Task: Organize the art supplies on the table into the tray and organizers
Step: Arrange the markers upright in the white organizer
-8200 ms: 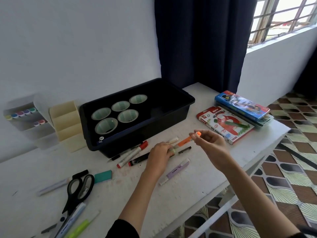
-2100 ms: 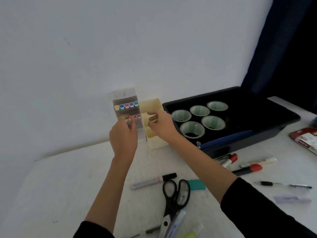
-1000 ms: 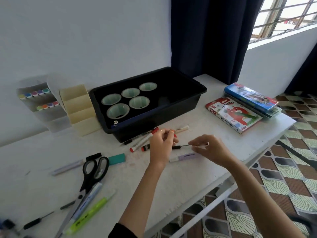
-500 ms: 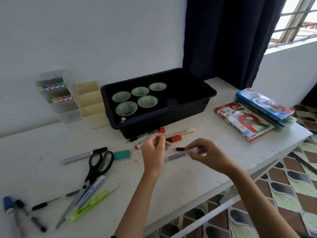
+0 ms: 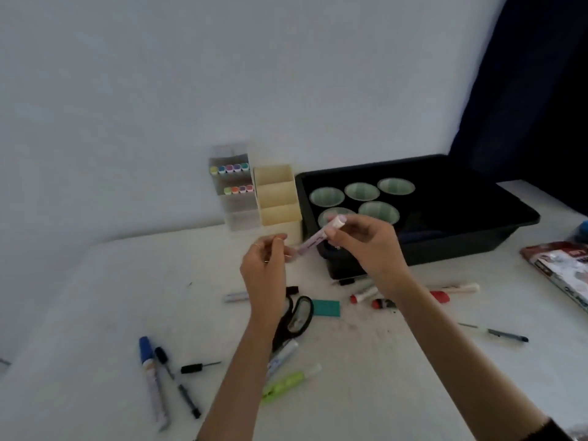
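A person looks down on a white desk (image 5: 95,313) strewn with art supplies. Both hands hold one pale lilac marker (image 5: 313,241) in the air, tilted, just in front of the cream organizer (image 5: 278,202) and the near left corner of the black tray (image 5: 477,224). The right hand (image 5: 366,246) has its grip pinched on the marker's upper, capped end with thumb and fingertips. The left hand (image 5: 264,268) has its grip curled round the lower end. Against the wall, a clear organizer (image 5: 237,214) shows two rows of coloured marker caps and stands just left of the cream organizer, which has three stepped compartments. The tray, just right of that, holds five pale green cups (image 5: 362,190). On the desk below the hands lie black scissors (image 5: 296,316), a teal eraser (image 5: 325,308) and a green highlighter (image 5: 286,381), with a blue-capped marker (image 5: 148,354) further left. Red-capped markers (image 5: 362,294) lie near the tray's front wall. A thin pen (image 5: 506,334) lies farther right, and a red box (image 5: 563,268) sits at the right edge.
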### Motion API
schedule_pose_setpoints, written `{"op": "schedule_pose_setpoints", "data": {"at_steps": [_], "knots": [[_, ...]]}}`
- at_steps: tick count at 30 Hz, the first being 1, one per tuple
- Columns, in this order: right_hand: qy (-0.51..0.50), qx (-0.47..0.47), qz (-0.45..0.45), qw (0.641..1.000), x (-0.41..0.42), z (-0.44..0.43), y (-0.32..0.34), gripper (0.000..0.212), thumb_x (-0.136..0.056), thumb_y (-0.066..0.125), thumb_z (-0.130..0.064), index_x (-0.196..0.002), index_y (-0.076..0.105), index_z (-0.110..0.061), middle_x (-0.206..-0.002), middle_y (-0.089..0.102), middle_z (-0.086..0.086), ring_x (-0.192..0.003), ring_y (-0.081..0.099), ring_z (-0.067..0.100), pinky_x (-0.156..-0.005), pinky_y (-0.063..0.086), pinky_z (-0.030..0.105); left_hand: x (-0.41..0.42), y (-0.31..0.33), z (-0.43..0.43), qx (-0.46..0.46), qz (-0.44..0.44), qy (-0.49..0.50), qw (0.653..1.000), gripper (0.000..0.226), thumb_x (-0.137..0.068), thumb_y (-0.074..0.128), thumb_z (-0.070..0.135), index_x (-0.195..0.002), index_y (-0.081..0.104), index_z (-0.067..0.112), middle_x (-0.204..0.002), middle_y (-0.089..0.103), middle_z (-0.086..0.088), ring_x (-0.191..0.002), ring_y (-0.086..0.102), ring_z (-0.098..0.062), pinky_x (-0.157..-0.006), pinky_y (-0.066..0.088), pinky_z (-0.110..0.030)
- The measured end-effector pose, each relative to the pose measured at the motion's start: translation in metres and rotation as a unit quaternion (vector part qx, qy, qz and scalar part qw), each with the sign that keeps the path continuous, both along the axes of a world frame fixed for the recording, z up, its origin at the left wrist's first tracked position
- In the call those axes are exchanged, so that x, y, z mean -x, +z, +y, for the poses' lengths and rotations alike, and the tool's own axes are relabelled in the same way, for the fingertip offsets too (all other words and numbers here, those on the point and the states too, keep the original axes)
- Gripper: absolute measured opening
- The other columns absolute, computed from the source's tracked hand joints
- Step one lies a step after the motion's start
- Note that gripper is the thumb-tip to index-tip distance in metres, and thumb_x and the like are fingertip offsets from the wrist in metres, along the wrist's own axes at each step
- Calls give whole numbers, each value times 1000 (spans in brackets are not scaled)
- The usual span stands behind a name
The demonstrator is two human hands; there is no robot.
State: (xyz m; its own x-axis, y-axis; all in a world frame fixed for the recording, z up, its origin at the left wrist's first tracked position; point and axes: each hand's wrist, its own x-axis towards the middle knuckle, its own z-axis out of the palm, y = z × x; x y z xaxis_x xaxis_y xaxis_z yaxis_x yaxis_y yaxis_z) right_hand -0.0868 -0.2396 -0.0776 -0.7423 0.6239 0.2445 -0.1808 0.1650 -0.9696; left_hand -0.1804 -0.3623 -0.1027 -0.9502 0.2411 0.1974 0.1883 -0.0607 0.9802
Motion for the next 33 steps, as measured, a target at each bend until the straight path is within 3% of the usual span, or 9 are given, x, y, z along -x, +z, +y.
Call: {"op": "schedule_pose_setpoints", "data": {"at_steps": [6,11,15,20,25,33], "knots": [[11,-46,15,999,77,-27,15,21,-77,74,-4,-96,70,-11,-90,73,3,-82,70,12,-79,55,25,70,3,-29,2,-13,40,999,20,-93,49,12,-94,68,9,-77,71,-8,-64,64,-7,-60,46,-12],[-36,-69,55,995,129,-46,20,22,-74,75,0,-94,72,-9,-88,73,1,-81,70,12,-77,56,23,118,-1,-35,-1,-51,33,998,30,-98,38,15,-108,66,10,-95,70,-7,-86,65,-14,-82,49,-29],[-52,-110,61,991,164,-55,18,24,-76,74,-1,-97,72,-10,-88,71,-5,-83,68,3,-78,52,14,150,-10,-33,26,-116,-2,993,34,-100,34,28,-122,58,14,-122,61,-7,-114,55,-18,-106,38,-40],[-66,-235,30,969,207,-57,10,21,-79,74,-10,-100,73,-9,-95,72,-1,-87,65,6,-81,52,18,181,-17,-27,60,-127,-53,989,44,-100,36,37,-139,44,18,-143,44,1,-132,39,-16,-115,27,-37],[-41,-345,-91,933,236,-55,12,24,-85,68,-15,-107,69,-4,-107,70,8,-97,63,20,-89,45,20,201,-20,-16,48,-147,-104,983,53,-99,24,48,-141,41,20,-146,40,0,-136,34,-17,-113,22,-34],[-43,-402,-147,903,258,-48,1,20,-86,65,-16,-103,71,-6,-101,71,9,-94,63,22,-86,50,29,208,-24,-17,27,-165,-130,977,64,-96,11,55,-137,46,21,-143,45,0,-135,36,-15,-115,11,-39]]}}
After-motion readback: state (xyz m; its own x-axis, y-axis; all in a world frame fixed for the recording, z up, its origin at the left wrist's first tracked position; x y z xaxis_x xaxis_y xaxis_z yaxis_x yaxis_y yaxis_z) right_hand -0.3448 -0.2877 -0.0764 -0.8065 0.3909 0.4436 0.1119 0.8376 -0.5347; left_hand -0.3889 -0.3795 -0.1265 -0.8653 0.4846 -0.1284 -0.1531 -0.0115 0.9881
